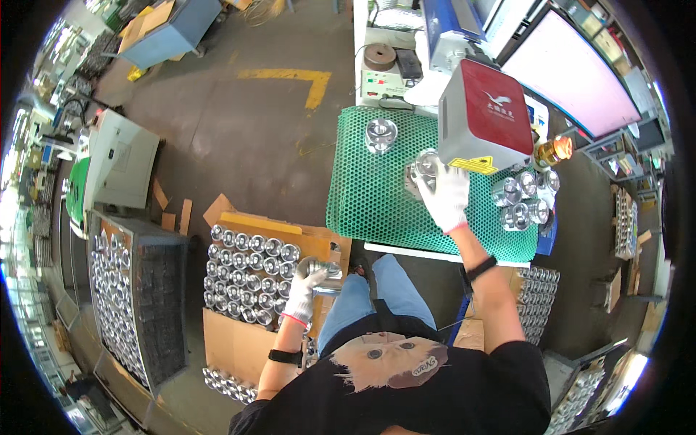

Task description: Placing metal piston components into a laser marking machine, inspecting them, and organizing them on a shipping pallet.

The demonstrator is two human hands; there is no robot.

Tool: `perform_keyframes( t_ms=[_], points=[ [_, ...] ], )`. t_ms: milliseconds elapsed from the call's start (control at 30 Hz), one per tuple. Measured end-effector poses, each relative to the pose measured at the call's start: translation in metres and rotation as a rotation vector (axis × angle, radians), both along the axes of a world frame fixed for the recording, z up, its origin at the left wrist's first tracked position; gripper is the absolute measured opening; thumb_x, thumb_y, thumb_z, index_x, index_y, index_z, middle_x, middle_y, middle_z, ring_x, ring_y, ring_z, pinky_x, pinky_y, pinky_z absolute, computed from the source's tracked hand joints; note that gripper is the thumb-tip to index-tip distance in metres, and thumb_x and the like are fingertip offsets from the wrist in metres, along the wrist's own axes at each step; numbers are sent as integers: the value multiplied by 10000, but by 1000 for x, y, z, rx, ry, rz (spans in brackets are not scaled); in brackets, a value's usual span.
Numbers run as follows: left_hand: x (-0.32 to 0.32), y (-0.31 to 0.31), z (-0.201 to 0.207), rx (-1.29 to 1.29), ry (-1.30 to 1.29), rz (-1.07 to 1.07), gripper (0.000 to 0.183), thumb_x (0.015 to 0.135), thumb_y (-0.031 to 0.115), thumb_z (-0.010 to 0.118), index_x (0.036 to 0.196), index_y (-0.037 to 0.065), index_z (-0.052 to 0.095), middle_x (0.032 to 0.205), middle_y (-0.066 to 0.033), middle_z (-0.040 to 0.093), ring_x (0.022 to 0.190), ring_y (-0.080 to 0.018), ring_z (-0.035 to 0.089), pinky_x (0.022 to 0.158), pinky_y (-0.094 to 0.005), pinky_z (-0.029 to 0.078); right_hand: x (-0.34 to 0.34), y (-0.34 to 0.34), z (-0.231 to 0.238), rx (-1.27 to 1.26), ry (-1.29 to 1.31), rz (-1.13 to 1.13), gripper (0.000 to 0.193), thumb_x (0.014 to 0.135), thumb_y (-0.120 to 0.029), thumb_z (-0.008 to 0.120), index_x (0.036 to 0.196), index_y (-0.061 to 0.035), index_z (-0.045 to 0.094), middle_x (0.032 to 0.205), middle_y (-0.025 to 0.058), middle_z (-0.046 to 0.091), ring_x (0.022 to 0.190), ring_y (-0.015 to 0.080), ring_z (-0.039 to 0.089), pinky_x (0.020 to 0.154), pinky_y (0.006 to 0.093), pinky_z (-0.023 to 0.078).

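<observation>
My right hand [446, 194], in a white glove, is closed on a shiny metal piston [423, 168] standing on the green mesh mat [362, 188], beside the red and grey machine head [484, 116]. Farther left on the mat stands another piston [381, 135]. At the mat's right side is a group of several pistons [520, 197]. My left hand [301, 291], also gloved, is lower down, its fingers around a piston [326, 269] at the right edge of the rows of pistons [250, 272]. Part of its grip is hidden.
Cardboard [235, 341] lies under the rows. A bottle with an orange top [554, 150] stands behind the grouped pistons, near a large monitor [573, 72]. A rack of parts [134, 304] stands at left, and more stacked parts [536, 304] are at right.
</observation>
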State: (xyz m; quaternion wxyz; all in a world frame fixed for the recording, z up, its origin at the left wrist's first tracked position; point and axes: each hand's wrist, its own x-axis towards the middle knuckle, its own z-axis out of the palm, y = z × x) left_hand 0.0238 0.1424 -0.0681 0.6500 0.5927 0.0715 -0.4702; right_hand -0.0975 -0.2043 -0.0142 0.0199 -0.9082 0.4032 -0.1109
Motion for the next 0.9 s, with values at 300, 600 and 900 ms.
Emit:
perform_keyframes(
  t_ms=[300, 600, 900],
  points=[
    [-25, -24, 37, -121, 456, -24, 355, 893, 236, 591, 1154, -2, 562, 1044, -138, 665, 922, -231, 665, 801, -370, 565, -119, 115, -51, 454, -205, 47, 347, 775, -264, 647, 1080, -100, 628, 1068, 122, 635, 1028, 314, 585, 909, 411, 461],
    [-47, -48, 33, -379, 840, -200, 461, 913, 381, 555, 1237, 53, 547, 1200, -129, 616, 1091, -291, 591, 963, -486, 464, -88, 165, -20, 1661, -424, 23, 469, 898, -265, 632, 1328, -115, 520, 1082, 31, 653, 974, 110, 594, 882, 263, 475],
    [-29, -25, 1, -324, 631, -85, 521, 950, 420, 499, 1332, 69, 449, 1255, -153, 531, 1176, -382, 505, 1036, -578, 382, -26, 120, -62, 1388, -403, -118, 331, 854, -234, 570, 1131, -71, 649, 863, 79, 688, 813, 174, 637, 780, 292, 489]
  ],
)
